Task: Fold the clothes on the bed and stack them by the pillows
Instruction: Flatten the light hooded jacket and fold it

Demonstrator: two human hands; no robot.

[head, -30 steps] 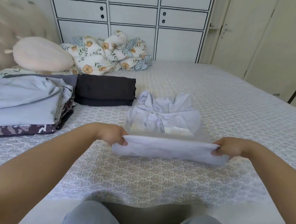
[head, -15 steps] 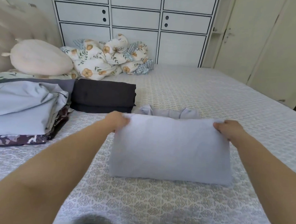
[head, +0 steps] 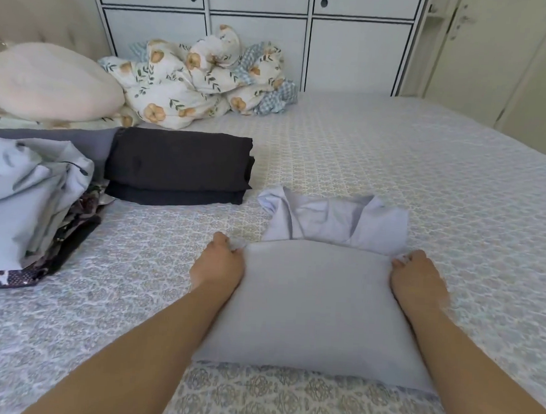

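Left hand (head: 218, 264) and right hand (head: 416, 278) are pinching the lilac shirt's (head: 314, 302) folded corners — it's looking light, floppy — I'd be lifting it from underneath.

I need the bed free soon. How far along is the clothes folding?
Done: a folded dark garment lies by the pink pillow, next to a looser pile of pale blue clothes. In hand: the left hand and right hand grip the corners of a lilac shirt, its lower part folded up toward the collar. Left: finish it and stack it by the pillows.
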